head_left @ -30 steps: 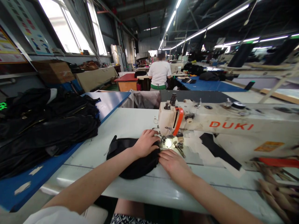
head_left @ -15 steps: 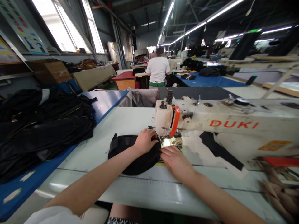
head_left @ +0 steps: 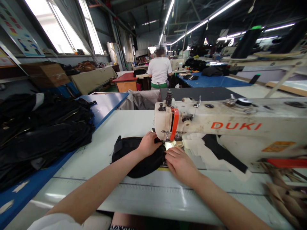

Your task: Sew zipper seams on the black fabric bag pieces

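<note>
A rounded black fabric piece (head_left: 137, 169) lies flat on the pale worktable, its right end close to the needle area of a white sewing machine (head_left: 165, 121). My left hand (head_left: 149, 145) rests on the top of the cloth, thumb and fingers closed on it beside the presser foot. At the cloth's right edge, my right hand (head_left: 181, 163) has its fingers together and pinches the border just in front of the lit needle plate (head_left: 169, 145). The needle tip and the fingertips beneath the machine head are hard to make out.
Black garments or bags (head_left: 43, 134) are heaped on a blue table (head_left: 105, 102) at left. White paper-like pieces (head_left: 196, 148) and a black strip (head_left: 223, 153) lie under the machine arm. A person in a white shirt (head_left: 159, 70) sits further ahead.
The view has shifted slightly, so the machine appears a little further left. My right fingers are more curled in at the cloth's edge; my left hand stays on the fabric.
</note>
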### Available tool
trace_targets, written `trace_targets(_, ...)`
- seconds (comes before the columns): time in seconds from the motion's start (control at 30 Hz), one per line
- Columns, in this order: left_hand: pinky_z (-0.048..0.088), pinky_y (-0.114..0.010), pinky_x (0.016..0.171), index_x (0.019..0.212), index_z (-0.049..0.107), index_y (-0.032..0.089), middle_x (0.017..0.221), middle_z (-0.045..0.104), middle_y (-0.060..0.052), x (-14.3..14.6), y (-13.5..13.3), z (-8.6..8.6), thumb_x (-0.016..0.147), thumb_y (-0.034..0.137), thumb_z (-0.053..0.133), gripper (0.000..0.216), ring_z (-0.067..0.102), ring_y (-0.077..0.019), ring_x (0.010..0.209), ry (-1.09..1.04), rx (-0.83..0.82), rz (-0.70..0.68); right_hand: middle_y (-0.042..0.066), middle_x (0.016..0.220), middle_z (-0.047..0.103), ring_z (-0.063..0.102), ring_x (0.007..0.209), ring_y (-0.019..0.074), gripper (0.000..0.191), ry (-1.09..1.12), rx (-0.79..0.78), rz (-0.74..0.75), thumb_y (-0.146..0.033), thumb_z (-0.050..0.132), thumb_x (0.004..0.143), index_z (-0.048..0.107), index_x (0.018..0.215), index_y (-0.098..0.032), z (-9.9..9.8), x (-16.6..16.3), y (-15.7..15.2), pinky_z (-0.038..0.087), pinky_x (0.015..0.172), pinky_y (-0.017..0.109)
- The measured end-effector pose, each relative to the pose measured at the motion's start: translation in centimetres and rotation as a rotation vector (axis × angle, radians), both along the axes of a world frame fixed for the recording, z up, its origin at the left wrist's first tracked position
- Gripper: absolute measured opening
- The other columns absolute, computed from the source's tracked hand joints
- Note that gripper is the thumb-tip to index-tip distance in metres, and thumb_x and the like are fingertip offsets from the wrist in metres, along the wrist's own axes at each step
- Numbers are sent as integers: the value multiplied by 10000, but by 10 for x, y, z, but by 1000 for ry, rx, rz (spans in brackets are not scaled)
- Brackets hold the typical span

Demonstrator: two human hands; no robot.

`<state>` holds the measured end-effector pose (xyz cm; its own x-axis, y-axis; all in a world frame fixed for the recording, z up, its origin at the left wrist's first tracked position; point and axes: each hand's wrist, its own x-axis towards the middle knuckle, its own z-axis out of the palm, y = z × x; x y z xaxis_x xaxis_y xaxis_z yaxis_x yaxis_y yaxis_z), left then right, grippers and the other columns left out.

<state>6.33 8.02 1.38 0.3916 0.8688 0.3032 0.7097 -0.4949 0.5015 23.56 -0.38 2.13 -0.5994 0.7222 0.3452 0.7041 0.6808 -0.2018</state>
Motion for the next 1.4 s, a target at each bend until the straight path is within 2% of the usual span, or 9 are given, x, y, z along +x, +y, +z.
trace_targets(0.23, 470, -336, 906, 953, 660, 165, 988, 674, -57, 1, 4, 1, 718, 141, 671, 237, 577, -234, 1021, -26, -29, -25, 67, 857, 625, 511, 913, 208, 161, -3, -5, -19, -122, 463, 872, 585, 774, -161, 0, 0, 0, 386, 893, 371)
trace_targets(0.6, 481, -327, 881, 912, 681, 195, 955, 688, -35, -4, 8, -10, 733, 157, 663, 184, 606, -224, 973, -63, -6, -83, 71, 928, 635, 512, 976, 215, 148, 40, -6, -3, -115, 473, 872, 596, 804, -161, -7, 3, 0, 387, 918, 378)
trace_targets(0.73, 480, -315, 875, 903, 680, 195, 947, 687, -28, -3, 8, -7, 728, 137, 651, 187, 605, -214, 958, -49, -14, -98, 68, 952, 643, 523, 992, 219, 163, 64, -5, 9, -115, 464, 876, 606, 823, -174, -8, 5, 0, 401, 921, 393)
trace_targets(0.87, 465, -328, 883, 907, 667, 198, 950, 676, -25, -6, 0, 4, 746, 145, 643, 172, 592, -214, 956, 15, 12, -105, 78, 1023, 646, 515, 1080, 226, 169, 92, 6, 34, -119, 453, 878, 612, 889, -176, -9, 7, -1, 377, 986, 416)
trace_targets(0.97, 445, -370, 902, 977, 627, 198, 1055, 638, -46, -19, -18, 14, 750, 197, 664, 229, 566, -238, 1005, 91, 83, -41, 85, 1065, 639, 531, 1080, 213, 185, 76, -14, 58, -101, 438, 874, 603, 920, -171, -7, 7, -3, 357, 1021, 412)
trace_targets(1.07, 390, -414, 965, 1091, 556, 207, 1206, 557, -65, -41, -39, 17, 776, 238, 653, 332, 497, -259, 1120, 158, 185, 108, 100, 1101, 632, 550, 1064, 207, 196, 42, -36, 72, -82, 425, 867, 593, 924, -165, -5, 5, -4, 361, 1024, 408)
trace_targets(1.17, 402, -416, 931, 1058, 557, 184, 1095, 593, -72, -61, -51, 13, 800, 295, 639, 293, 517, -260, 1054, 226, 164, 248, 119, 1146, 622, 547, 1097, 215, 222, 26, -47, 77, -60, 413, 852, 589, 937, -163, -3, 4, -4, 357, 1033, 420)
trace_targets(1.23, 424, -405, 880, 990, 584, 171, 991, 616, -70, -66, -50, 10, 814, 343, 624, 249, 540, -258, 977, 256, 119, 291, 124, 1179, 610, 530, 1135, 217, 240, 26, -64, 73, -51, 404, 846, 586, 956, -162, -3, 3, -5, 355, 1038, 424)
trace_targets(1.4, 438, -358, 823, 835, 628, 196, 882, 643, -34, -51, -37, 14, 815, 264, 623, 71, 563, -224, 882, 190, 51, 228, 115, 1277, 551, 480, 1201, 204, 298, 39, -116, 78, -37, 391, 838, 570, 1043, -159, -2, 3, -5, 335, 1058, 413)
